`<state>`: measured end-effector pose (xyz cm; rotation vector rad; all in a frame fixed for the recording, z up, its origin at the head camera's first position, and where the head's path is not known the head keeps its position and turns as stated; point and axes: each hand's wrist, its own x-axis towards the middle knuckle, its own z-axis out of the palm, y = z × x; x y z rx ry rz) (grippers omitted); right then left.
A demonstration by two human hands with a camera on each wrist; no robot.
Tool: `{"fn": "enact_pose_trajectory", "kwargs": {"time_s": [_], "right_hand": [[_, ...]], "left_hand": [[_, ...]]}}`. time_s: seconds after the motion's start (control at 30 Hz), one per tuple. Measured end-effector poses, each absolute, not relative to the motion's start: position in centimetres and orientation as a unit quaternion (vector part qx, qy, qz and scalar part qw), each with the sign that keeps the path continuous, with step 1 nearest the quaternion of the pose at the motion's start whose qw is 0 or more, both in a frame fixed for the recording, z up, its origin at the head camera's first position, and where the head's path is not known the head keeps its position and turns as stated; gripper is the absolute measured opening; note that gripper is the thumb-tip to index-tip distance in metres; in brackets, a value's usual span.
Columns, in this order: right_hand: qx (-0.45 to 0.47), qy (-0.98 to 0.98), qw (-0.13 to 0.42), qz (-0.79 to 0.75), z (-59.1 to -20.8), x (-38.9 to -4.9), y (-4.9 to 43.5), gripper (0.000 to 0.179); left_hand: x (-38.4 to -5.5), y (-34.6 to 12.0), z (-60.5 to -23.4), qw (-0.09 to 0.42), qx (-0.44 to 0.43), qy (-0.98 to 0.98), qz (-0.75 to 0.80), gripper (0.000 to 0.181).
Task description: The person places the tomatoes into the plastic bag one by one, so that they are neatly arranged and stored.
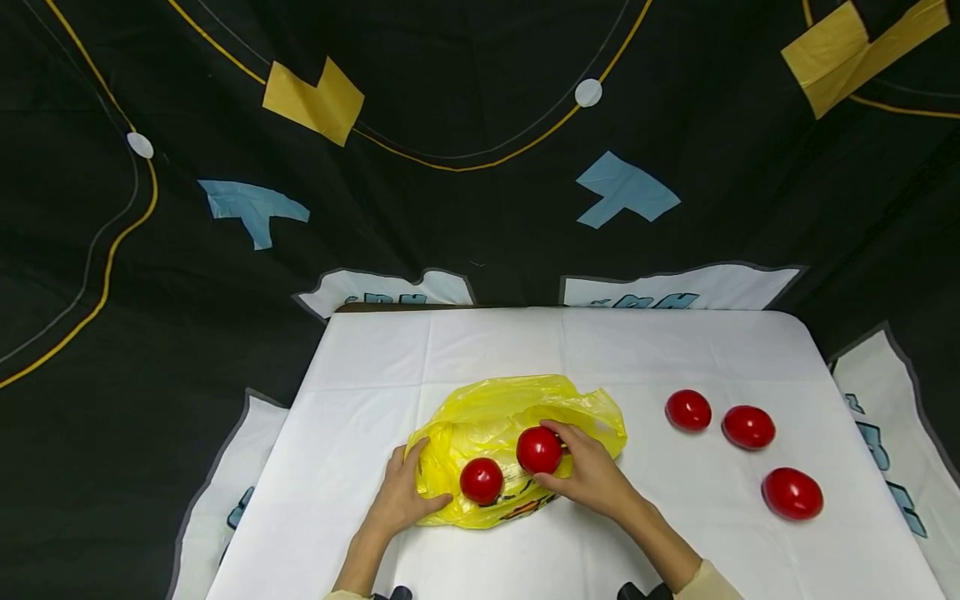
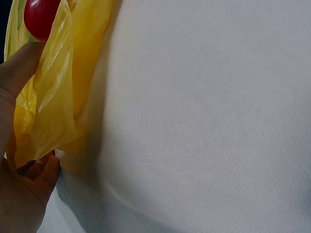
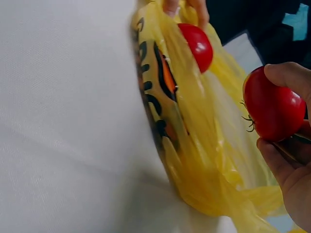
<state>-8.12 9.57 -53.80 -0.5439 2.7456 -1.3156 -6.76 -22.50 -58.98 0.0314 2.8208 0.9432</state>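
A yellow plastic bag [image 1: 480, 408] with dark printing lies on the white table. My left hand [image 1: 401, 492] grips the bag's left edge, thumb on one side and fingers on the other, as the left wrist view shows. One tomato [image 1: 482, 481] sits at the bag near that thumb. In my right hand [image 1: 588, 471] a second tomato [image 1: 538, 450] is pinched between thumb and fingers, above the right part of the bag. Its green stem [image 3: 250, 119] shows in the right wrist view, where the bag's opening lies beside it.
On the right side of the table lie three more tomatoes, a back one [image 1: 688, 411], a middle one [image 1: 748, 427] and a front one [image 1: 792, 493]. White cloth [image 1: 375, 358] covers the table. Dark fabric [image 1: 450, 225] hangs behind its far edge.
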Motion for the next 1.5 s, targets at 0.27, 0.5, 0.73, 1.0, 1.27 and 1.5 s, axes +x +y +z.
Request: {"fn": "enact_pose_trajectory", "kwargs": {"time_s": [0.27,0.5,0.73,1.0,1.27,1.5], "right_hand": [[-0.181,0.885,0.047,-0.425,-54.8,-8.8,8.4,0.072],[-0.197,0.887,0.054,-0.415,-55.3,-8.9,7.7,0.072],[-0.213,0.882,0.071,-0.415,-55.8,-9.2,6.7,0.073],[-0.209,0.892,0.086,-0.392,-56.7,-9.4,6.1,0.073],[-0.204,0.893,0.081,-0.393,-57.0,-9.4,6.0,0.073],[-0.202,0.897,0.090,-0.382,-57.7,-9.4,6.0,0.073]], "left_hand": [[-6.8,-22.6,-58.9,0.082,0.017,0.945,0.315,0.100],[-6.9,-22.7,-58.9,0.080,0.021,0.947,0.311,0.101],[-6.8,-22.6,-59.0,0.077,0.019,0.946,0.314,0.101],[-6.8,-22.6,-59.1,0.073,0.019,0.945,0.317,0.101],[-6.8,-22.6,-59.1,0.079,0.018,0.945,0.317,0.101],[-6.9,-22.6,-59.1,0.082,0.018,0.945,0.317,0.100]]}}
